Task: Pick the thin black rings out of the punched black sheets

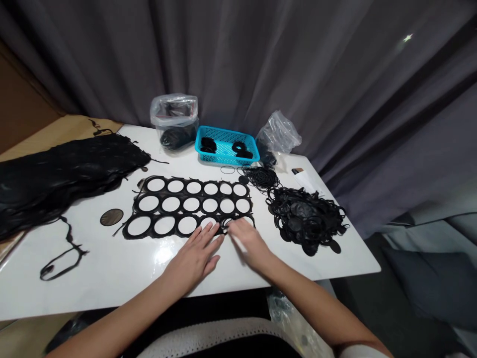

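A black rubber sheet with three rows of large round holes lies flat on the white table. My left hand rests on its front edge, fingers stretched out and slightly apart, holding nothing. Just to the right, my right hand has its fingers closed at a hole in the front row. A thin black ring shows at those fingertips and appears pinched there; the fingers partly hide it. The hole at the row's right end is partly covered by that hand. A dark round disc lies left of the sheet.
Black sheets are stacked at left, with a loose strip in front. Behind stand a bagged container, a blue basket holding black rings, and a plastic bag. Thin rings and a scrap pile lie at right.
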A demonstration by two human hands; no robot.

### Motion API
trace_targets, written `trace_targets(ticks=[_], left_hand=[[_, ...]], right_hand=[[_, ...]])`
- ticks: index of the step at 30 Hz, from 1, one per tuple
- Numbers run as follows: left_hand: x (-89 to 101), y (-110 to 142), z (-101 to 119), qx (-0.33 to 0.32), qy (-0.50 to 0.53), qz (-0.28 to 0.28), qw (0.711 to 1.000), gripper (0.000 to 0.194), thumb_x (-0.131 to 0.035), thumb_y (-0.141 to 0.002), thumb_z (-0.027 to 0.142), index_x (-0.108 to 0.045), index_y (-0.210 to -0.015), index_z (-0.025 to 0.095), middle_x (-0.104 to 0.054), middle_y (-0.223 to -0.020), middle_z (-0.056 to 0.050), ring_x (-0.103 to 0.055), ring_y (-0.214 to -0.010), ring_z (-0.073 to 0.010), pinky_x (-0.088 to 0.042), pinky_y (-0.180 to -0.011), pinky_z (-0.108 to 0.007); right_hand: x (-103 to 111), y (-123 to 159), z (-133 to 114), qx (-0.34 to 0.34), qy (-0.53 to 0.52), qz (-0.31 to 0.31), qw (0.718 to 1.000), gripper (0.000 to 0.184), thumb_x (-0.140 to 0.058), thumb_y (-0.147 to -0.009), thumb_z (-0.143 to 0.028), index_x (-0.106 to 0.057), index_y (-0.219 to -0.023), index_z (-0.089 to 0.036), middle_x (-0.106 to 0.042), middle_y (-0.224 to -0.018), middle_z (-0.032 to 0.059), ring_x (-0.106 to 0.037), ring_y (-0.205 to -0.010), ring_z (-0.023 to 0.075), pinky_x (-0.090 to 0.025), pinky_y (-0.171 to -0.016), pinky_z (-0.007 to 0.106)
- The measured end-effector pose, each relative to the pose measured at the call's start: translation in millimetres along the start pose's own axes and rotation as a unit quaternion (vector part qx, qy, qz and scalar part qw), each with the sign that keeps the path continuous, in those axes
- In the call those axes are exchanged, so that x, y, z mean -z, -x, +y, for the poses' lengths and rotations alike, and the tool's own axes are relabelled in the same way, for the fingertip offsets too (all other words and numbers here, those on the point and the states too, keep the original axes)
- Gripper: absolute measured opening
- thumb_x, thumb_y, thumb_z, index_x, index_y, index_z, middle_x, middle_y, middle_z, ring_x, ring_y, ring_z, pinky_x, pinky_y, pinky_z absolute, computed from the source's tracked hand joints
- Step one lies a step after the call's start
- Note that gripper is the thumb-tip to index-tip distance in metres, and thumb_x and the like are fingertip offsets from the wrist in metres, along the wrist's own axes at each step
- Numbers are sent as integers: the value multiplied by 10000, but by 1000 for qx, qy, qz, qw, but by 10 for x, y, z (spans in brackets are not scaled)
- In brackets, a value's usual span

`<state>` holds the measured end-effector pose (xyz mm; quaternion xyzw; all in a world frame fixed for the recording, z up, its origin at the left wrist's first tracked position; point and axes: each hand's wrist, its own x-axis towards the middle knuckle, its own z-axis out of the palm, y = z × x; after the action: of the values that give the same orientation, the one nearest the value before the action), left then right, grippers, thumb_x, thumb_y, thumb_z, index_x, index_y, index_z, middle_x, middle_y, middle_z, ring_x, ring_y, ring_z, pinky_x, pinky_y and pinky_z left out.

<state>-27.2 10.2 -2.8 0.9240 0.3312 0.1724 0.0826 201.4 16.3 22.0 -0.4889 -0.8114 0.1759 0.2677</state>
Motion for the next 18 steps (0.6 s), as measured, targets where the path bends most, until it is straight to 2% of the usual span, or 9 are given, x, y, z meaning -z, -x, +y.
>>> trace_targets(ticks=[2,3,4,6,9,12,16,18], left_hand=[[-2,4,-2,-2,0,-2,1000,439,-517,-987,278,-517,-1417,189,-422,-1568,-137,-391,-1452,-304,-342,-1184,-496],[-3,5,-2,-2,-2,-2,1000,445,-515,-989,277,-509,-1426,190,-418,-1570,-136,-388,-1454,-301,-344,-1183,-494],[-3,6,-1,-2,-4,-2,1000,452,-513,-991,276,-500,-1435,189,-417,-1571,-135,-385,-1456,-296,-344,-1184,-492],[4,7,6,-2,-4,4,1000,451,-515,-994,280,-501,-1436,190,-425,-1567,-131,-388,-1455,-292,-345,-1184,-491],[38,30,21,-10,7,20,1000,451,-525,-994,291,-502,-1433,195,-436,-1562,-121,-396,-1451,-290,-364,-1178,-476],[96,110,24,-2,-5,51,999,474,-516,-993,292,-477,-1444,149,-471,-1527,-155,-433,-1423,-298,-406,-1153,-468],[164,262,-2,29,-60,74,995,399,-491,-998,289,-568,-1321,69,-549,-1428,-217,-526,-1332,-335,-477,-1081,-485],[182,314,-12,26,-79,71,994,397,-486,-1003,288,-580,-1309,53,-571,-1404,-221,-535,-1322,-338,-486,-1072,-481]], right_hand=[[175,-106,214,-83,27,115,990,158,-424,-936,-178,-551,-845,-204,-653,-910,114,-566,-864,252,-461,-815,396],[280,-171,332,-140,30,186,972,177,-425,-944,-218,-536,-806,-208,-648,-865,101,-567,-814,238,-463,-794,385],[382,-238,441,-191,21,229,954,167,-445,-941,-256,-528,-805,-210,-648,-857,88,-571,-785,223,-466,-777,369],[532,-364,591,-241,-4,256,936,174,-501,-907,-312,-506,-762,-216,-632,-755,48,-571,-698,195,-476,-719,339],[535,-513,587,-280,-176,204,921,258,-616,-833,-398,-468,-711,-225,-622,-689,16,-607,-658,179,-496,-585,285],[335,-613,393,-297,-393,125,861,376,-763,-719,-451,-465,-722,-222,-649,-761,21,-672,-730,191,-517,-510,248],[38,-629,86,-299,-527,50,794,452,-846,-657,-453,-474,-748,-213,-663,-825,20,-699,-782,174,-565,-609,254],[-78,-572,-43,-298,-550,-2,780,426,-824,-692,-455,-484,-763,-208,-681,-860,32,-693,-801,166,-567,-699,277]])
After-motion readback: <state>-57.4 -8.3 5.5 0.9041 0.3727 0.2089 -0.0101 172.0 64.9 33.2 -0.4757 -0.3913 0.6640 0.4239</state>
